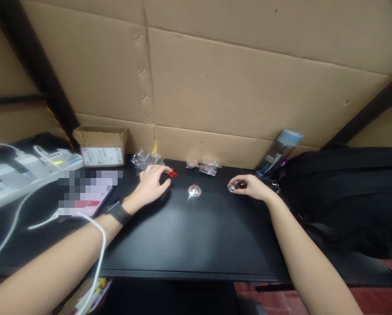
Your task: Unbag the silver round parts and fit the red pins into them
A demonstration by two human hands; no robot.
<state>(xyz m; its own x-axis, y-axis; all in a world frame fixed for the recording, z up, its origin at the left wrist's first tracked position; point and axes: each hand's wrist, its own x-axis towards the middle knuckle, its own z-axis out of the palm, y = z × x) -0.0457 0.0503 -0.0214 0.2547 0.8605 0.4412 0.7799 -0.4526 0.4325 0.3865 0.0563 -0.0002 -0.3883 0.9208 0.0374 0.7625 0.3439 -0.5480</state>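
My left hand (153,183) reaches over the black table with thumb and fingers apart. Its fingertips are at a small bunch of red cord (172,173), and I see no grip on it. Near the middle lies a shiny round metal piece (195,192), like a small cymbal, with a bit of red at its centre. On the right, my right hand (251,187) pinches a similar shiny metal disc (231,187) at the tabletop. Fingers partly hide that disc.
Clear plastic bags (210,168) lie at the back, with more crumpled plastic (139,158) behind my left hand. A cardboard box (100,146) and a power strip (34,179) with white cables stand left. A blue-capped bottle (279,153) and black bag (343,201) are right.
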